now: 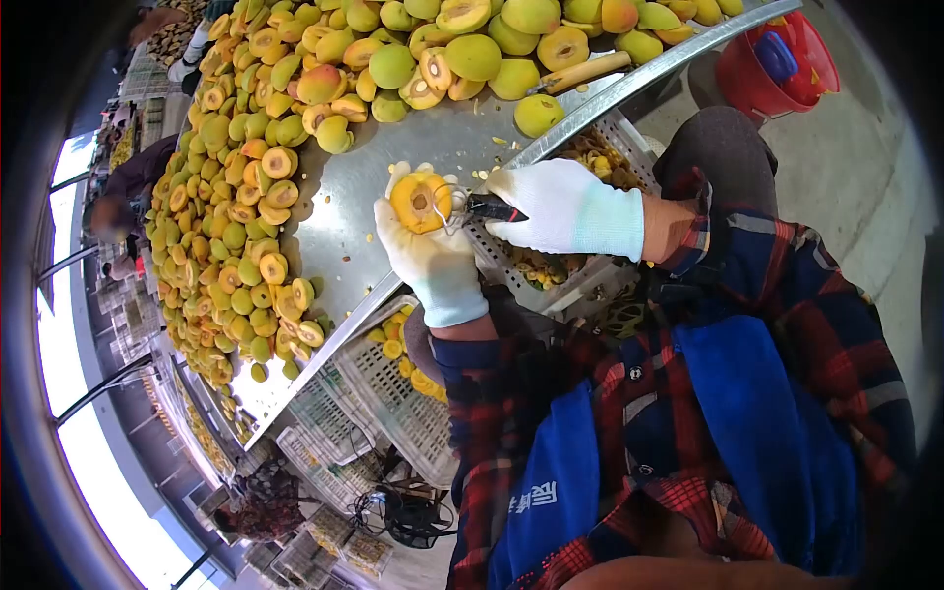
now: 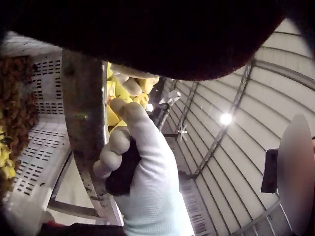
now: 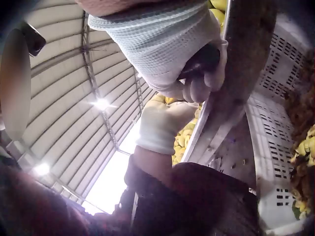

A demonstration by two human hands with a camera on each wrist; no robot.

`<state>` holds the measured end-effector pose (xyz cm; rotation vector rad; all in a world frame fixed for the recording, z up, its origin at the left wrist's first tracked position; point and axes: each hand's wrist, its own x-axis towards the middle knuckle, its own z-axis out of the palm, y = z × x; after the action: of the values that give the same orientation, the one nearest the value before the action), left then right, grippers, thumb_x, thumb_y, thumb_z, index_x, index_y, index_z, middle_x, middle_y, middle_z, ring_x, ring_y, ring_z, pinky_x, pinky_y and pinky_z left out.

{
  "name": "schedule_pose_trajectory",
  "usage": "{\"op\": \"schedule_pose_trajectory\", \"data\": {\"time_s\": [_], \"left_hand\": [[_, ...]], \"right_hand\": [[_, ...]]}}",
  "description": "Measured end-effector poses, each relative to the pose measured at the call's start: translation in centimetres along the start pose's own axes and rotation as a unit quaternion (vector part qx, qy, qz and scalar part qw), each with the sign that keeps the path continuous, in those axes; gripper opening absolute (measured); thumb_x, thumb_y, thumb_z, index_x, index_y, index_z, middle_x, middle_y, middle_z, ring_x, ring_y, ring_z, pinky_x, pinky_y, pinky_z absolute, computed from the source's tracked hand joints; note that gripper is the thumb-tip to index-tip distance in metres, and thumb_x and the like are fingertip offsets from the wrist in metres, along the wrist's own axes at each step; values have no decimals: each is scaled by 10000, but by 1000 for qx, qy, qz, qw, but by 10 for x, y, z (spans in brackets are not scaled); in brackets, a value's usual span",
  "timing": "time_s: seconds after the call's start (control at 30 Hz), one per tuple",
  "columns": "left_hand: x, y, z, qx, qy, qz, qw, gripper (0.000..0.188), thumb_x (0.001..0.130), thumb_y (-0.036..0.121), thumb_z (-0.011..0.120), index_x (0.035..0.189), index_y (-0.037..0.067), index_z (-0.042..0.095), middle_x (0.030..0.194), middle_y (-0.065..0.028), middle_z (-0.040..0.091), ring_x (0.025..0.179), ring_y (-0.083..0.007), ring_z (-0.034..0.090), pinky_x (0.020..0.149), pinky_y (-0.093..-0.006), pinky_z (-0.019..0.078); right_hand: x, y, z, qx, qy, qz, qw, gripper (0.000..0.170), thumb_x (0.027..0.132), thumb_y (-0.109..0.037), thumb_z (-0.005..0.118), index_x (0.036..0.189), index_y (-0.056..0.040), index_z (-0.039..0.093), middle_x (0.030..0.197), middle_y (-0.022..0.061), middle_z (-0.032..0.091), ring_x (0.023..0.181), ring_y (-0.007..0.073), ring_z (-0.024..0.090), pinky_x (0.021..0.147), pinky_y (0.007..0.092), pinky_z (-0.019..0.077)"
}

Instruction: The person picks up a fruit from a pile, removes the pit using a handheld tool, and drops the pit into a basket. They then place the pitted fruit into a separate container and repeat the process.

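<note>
Left hand (image 1: 430, 264) grasped the cut fruit (image 1: 407, 204), probably soft, slick, best held round its skin; right hand (image 1: 568, 208) clutched the tool (image 1: 489, 206)!

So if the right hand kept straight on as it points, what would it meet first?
Probably the cut fruit in the left hand; the tool in the right hand seems to touch it, though depth is unclear.
</note>
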<state>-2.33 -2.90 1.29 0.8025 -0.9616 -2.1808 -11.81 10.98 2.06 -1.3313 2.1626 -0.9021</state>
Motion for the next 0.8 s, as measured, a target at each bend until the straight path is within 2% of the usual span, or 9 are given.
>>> {"op": "schedule_pose_trajectory", "data": {"time_s": [0.1, 0.2, 0.27, 0.37, 0.53, 0.57, 0.63, 0.7, 0.8], "left_hand": [[7, -1, -6, -36, -32, 4, 999, 405, 1017, 321, 370, 1223, 5, 519, 1141, -167, 585, 946, -259, 586, 781, -374, 509], [2, -8, 1, 31, -18, 84, 996, 380, 1013, 279, 379, 1233, -6, 504, 1160, -184, 575, 984, -267, 586, 856, -405, 516], [-3, -12, -1, 101, -68, 133, 984, 331, 983, 176, 426, 1245, -19, 482, 1185, -200, 562, 1010, -268, 588, 897, -405, 515], [-6, -21, 2, 247, -75, 234, 937, 329, 992, 216, 410, 1215, -11, 498, 1144, -192, 584, 979, -276, 596, 865, -395, 520], [-1, -20, -3, 332, -32, 264, 905, 258, 979, 166, 417, 1136, -16, 512, 1054, -184, 596, 893, -241, 607, 789, -346, 536], [-1, -18, -4, 391, -20, 282, 876, 240, 977, 159, 416, 1106, -15, 517, 1013, -181, 604, 842, -231, 614, 754, -330, 540], [-4, -15, -3, 378, -4, 266, 887, 224, 973, 154, 418, 1069, -17, 527, 974, -179, 608, 793, -223, 615, 726, -321, 541], [-5, -9, 2, 364, 8, 252, 897, 213, 970, 149, 420, 1032, -18, 537, 934, -176, 611, 743, -215, 616, 697, -312, 541], [-6, -1, 3, 356, 10, 204, 912, 254, 988, 164, 396, 972, -33, 555, 987, -147, 556, 744, -212, 613, 738, -307, 522]], "right_hand": [[-1, -3, -1, 13, -9, 13, 1000, 345, 863, -367, 590, 933, -30, 581, 770, 200, 647, 770, 387, 652, 686, 454, 513], [5, -4, 3, 18, -12, 30, 999, 338, 866, -363, 572, 930, -31, 582, 766, 219, 644, 782, 397, 651, 694, 463, 509], [7, -3, 4, 27, -17, 42, 999, 339, 865, -358, 565, 938, -28, 583, 773, 226, 645, 785, 403, 650, 696, 466, 507], [9, -5, 4, 40, -29, 61, 997, 337, 864, -344, 556, 937, -18, 594, 788, 238, 649, 797, 410, 649, 710, 472, 506], [12, -5, 13, 54, -43, 36, 997, 335, 859, -317, 544, 882, 8, 622, 782, 250, 652, 750, 397, 662, 707, 453, 521], [13, -7, 11, 108, -102, 29, 988, 326, 856, -292, 536, 858, 23, 617, 768, 236, 655, 698, 365, 670, 660, 434, 530], [14, -10, 5, 161, -159, 20, 974, 318, 853, -268, 528, 835, 37, 612, 753, 223, 657, 647, 334, 677, 612, 414, 540], [14, -11, -2, 285, -252, 90, 920, 286, 858, -218, 523, 780, 47, 593, 680, 155, 650, 558, 245, 667, 493, 362, 526], [17, -13, -22, 271, -305, 130, 904, 268, 869, -194, 536, 743, 39, 577, 645, 96, 633, 536, 185, 640, 449, 321, 508]]}}
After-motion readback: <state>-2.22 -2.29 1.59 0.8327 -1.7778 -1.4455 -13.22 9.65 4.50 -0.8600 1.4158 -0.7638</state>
